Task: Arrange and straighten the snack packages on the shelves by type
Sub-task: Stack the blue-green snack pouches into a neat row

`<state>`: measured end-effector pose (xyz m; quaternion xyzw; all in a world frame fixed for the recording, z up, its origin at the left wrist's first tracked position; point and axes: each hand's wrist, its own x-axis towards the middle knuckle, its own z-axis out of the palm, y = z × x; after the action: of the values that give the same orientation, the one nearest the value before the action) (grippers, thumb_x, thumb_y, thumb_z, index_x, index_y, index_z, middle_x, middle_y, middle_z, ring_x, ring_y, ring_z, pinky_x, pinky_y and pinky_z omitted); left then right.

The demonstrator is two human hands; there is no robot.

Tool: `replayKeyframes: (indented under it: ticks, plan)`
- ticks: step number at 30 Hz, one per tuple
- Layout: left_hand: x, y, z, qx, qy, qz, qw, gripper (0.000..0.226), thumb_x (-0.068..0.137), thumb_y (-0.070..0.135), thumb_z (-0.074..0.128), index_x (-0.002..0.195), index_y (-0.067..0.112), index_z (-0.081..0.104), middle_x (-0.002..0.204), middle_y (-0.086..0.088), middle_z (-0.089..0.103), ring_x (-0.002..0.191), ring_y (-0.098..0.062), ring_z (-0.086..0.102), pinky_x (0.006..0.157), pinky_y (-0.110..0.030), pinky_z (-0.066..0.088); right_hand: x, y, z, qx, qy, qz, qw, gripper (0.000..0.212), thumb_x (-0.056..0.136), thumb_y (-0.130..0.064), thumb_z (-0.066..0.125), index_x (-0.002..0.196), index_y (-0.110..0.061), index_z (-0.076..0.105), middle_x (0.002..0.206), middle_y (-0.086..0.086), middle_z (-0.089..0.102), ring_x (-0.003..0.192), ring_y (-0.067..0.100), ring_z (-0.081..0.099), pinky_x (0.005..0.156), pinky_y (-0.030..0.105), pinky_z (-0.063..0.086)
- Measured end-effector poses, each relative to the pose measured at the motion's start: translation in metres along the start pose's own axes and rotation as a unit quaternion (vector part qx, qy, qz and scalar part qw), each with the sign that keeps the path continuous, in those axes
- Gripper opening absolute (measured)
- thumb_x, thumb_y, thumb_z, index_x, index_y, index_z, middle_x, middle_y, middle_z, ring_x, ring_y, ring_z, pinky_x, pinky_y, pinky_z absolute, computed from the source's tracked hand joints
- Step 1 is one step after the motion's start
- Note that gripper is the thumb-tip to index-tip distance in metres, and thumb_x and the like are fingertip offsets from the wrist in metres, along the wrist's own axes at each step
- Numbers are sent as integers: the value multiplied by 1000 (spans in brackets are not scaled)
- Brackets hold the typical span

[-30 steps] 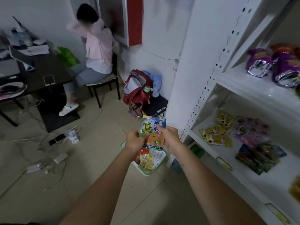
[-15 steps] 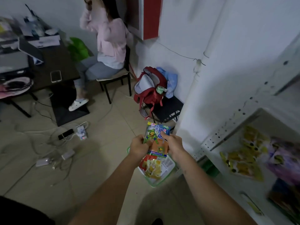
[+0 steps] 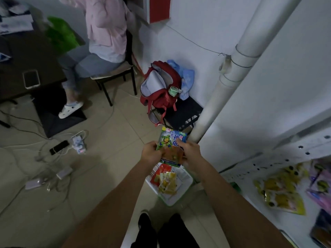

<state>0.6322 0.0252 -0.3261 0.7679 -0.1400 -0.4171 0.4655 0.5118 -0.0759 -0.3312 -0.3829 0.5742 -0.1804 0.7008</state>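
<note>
A blue-and-green snack packet with a cartoon turtle (image 3: 170, 140) is held upright in front of me. My left hand (image 3: 151, 154) grips its lower left edge and my right hand (image 3: 189, 152) grips its right side. Right below, on the floor, stands a white basket (image 3: 184, 189) holding a red packet (image 3: 160, 175) and a yellow packet (image 3: 167, 182). At the right, the white shelf (image 3: 268, 167) carries yellow packets (image 3: 281, 194) and purple packets (image 3: 320, 179) lying loosely.
A white pipe (image 3: 227, 74) runs up beside the shelf. A red backpack (image 3: 161, 88) sits on a black stool (image 3: 182, 115). A person in pink sits on a chair (image 3: 114, 76) by a dark desk (image 3: 26, 68). Cables and chargers (image 3: 59, 158) litter the floor at left.
My view has tilted down and turned left, so less of the shelf shows. Both hands keep holding the turtle packet above the basket, almost unmoved.
</note>
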Motion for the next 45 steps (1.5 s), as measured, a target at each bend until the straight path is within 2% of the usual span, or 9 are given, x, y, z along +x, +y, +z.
replayKeyframes:
  ticks: [5,10,15,18,22,27,31,36,45]
  plan:
    - [41,10,17,39,1,-5,999,14,90,18,80,83,17,68,83,-8,74,77,-25,72,76,-40,61,41,-11,-2,-12,-2,26,1000,15,95,-20,78,88,-11,68,81,8,75,86,34,73,95,56,60]
    - [88,10,36,43,29,-19,998,15,90,18,80,81,19,67,84,-9,75,84,-31,74,77,-47,63,99,-30,6,-40,-15,17,999,16,97,-19,75,85,-11,67,77,2,69,64,14,66,50,22,56]
    - [129,-13,49,42,29,-55,997,17,91,16,79,80,19,66,77,-1,70,73,-22,68,74,-41,61,148,-8,10,-71,-14,38,997,13,95,-27,78,94,-14,77,97,13,80,88,29,77,83,47,65]
    - [166,-42,58,49,13,-74,996,20,92,16,78,76,21,65,78,-5,70,74,-24,67,74,-42,59,183,9,11,-93,-26,48,994,21,99,-28,72,113,-11,75,105,11,79,90,24,76,74,36,63]
    - [220,-93,70,66,-25,-107,992,19,91,21,79,77,17,67,82,-10,68,73,-23,60,69,-40,51,240,43,11,-117,-19,74,990,15,98,-27,74,105,-14,76,105,13,79,92,25,76,83,40,63]
    - [275,-175,87,101,-54,-133,985,18,91,22,80,79,15,68,77,-5,70,71,-23,63,62,-28,48,302,122,7,-152,13,129,980,11,98,-23,73,88,-20,72,77,0,73,58,8,70,57,26,59]
    - [299,-267,105,143,-83,-163,973,29,90,17,79,70,23,59,67,4,59,65,-18,54,54,-25,36,343,217,-4,-177,34,175,968,6,91,-19,81,95,-17,78,96,11,80,86,29,78,86,48,64]
    - [325,-369,131,176,-113,-186,960,12,90,15,79,89,15,67,77,-2,64,72,-22,56,67,-28,40,390,328,-24,-186,66,230,953,17,83,-10,86,96,-14,76,98,13,79,93,34,77,87,55,63]
    - [360,-490,182,163,-104,-222,956,20,95,15,70,112,11,61,89,0,64,76,-13,57,56,-26,37,449,441,-47,-238,100,209,943,22,86,-12,84,105,-10,72,102,9,75,94,24,73,81,37,62]
